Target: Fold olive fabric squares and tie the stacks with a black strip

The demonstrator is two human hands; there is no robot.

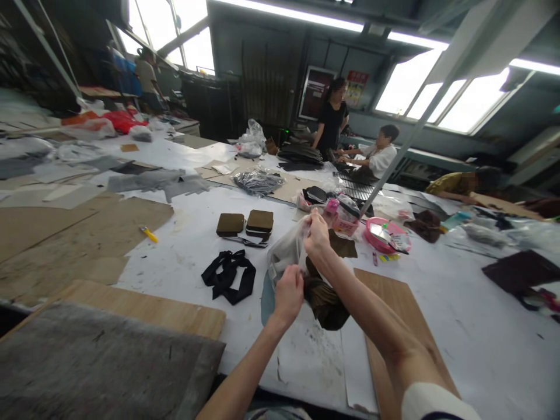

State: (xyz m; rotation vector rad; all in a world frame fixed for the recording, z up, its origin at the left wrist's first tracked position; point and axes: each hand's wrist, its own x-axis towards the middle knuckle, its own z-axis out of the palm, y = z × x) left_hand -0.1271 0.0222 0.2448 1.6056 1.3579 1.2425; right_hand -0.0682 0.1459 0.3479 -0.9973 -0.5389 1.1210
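A thin, whitish see-through plastic bag [282,252] is held up over the table between my two hands. My left hand [289,296] is closed on its near, lower edge. Farther out and higher, my right hand [317,234] pinches the bag's upper edge. Just right of the bag lies dark olive-brown material [326,306], bunched up and partly behind my right forearm. A blue-grey flat piece [267,300] shows under the bag. To the left are a looped black strap [229,276] and two stacks of olive pieces, a left stack [230,224] and a right stack [259,222].
A yellow cutter [149,234] lies on the left. A pink basin [387,235] and a pink basket [343,223] stand beyond my right hand, near a slanted metal pole [406,140]. Wooden boards flank me, one [406,326] at right. Several people work across the table.
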